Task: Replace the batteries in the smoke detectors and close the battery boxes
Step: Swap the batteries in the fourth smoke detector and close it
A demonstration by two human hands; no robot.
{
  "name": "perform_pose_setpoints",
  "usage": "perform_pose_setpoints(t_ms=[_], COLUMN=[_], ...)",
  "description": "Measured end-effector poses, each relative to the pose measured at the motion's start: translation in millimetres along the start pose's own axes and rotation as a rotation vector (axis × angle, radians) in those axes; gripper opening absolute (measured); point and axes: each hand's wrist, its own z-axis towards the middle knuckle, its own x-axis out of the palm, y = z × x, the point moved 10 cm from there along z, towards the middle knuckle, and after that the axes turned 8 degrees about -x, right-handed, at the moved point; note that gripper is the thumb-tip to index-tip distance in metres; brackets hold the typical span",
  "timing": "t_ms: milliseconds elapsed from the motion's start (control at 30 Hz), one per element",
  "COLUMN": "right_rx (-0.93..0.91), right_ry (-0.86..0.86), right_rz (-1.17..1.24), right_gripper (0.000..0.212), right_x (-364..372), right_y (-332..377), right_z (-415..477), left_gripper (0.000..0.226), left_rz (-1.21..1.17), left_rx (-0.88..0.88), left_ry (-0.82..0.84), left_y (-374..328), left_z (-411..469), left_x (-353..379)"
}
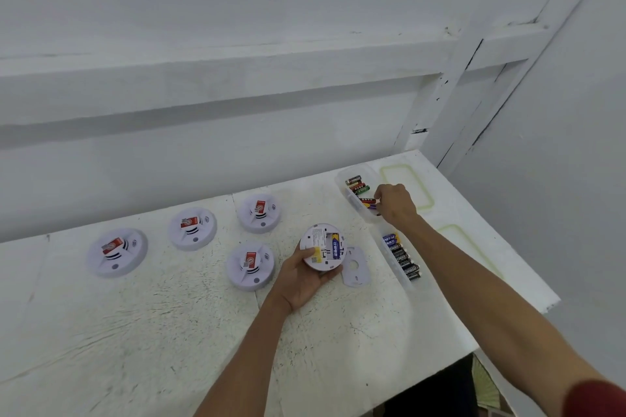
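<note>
Four smoke detectors [117,252] sit face-up on the left of the table [169,332]. The left hand [301,276] grips a fifth, flipped detector [318,261] by its rim, with one blue battery [335,245] in its open bay and the loose cover [354,267] flat just to its right. Near clear box [406,284]: a row of black and blue cells. Far clear box [342,179]: mixed loose cells, with the right hand [394,205] reaching in, arm outstretched and fingertips curled down onto them; can't tell whether it grips one.
</note>
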Motion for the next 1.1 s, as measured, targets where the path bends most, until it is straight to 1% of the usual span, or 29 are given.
perform_pose_setpoints(t_ms=[167,333,433,533,600,667,733,900,1000,1100], right_rx=[-0.013,-0.052,-0.076,-0.079,-0.087,-0.107,-0.089,-0.083,-0.105,-0.154], right_ry=[0.118,0.167,0.177,0.174,0.142,0.071,-0.013,-0.184,-0.274,-0.266], right_rz=[-0.167,-0.244,-0.233,-0.121,-0.014,0.086,0.198,0.391,0.482,0.556], right_gripper=[0.02,0.026,0.031,0.043,0.046,0.038,0.029,0.011,0.013,0.015], right_x=[12.6,17.6,19.3,18.1,12.2,1.8,-9.2,-30.4,-45.8,-43.7], right_y=[2.0,8.5,9.0,8.5,9.4,10.8,10.1,23.4,40.2,61.0], right_z=[14.3,17.5,20.4,23.5,25.6,28.3,27.1,6.6,-16.2,-40.6], left_gripper=[0.066,0.068,0.072,0.079,0.074,0.074,0.075,0.068,0.069,0.068], left_rz=[-0.009,-0.011,-0.006,-0.003,-0.005,-0.009,-0.011,-0.013,-0.008,-0.01], left_rx=[-0.009,-0.02,-0.021,-0.018,-0.02,-0.026,-0.027,-0.025,-0.018,-0.022], left_ry=[0.009,0.017,0.023,0.035,0.029,0.018,0.021,0.009,0.007,0.006], left_y=[1.3,1.6,0.9,0.5,0.6,0.8,0.8,1.2,-0.2,0.2], left_z=[2.0,4.0,4.4,3.9,4.6,5.8,6.2,4.3,2.6,1.1], left_x=[0.5,0.5,2.4,3.6,3.3,1.7,1.6,1.9,4.4,6.2])
